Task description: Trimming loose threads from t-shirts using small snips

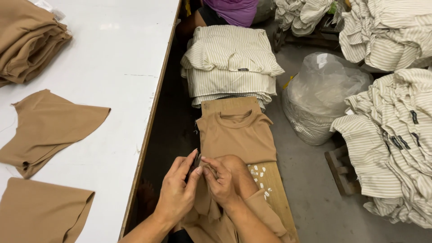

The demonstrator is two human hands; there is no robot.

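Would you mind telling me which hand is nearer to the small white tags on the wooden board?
Right. The right hand lies just beside the white tags; the left hand is farther off, beyond the right hand.

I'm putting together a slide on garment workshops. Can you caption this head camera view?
Both hands, left hand and right hand, pinch tan shirt fabric over a wooden board.

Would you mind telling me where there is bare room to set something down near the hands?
The white table is bare between the folded tan stack and its right edge. The wooden board is crowded: tan shirt, small white tags, striped stack. Both the left hand and right hand pinch tan fabric. Grey floor beside the plastic bag is open.
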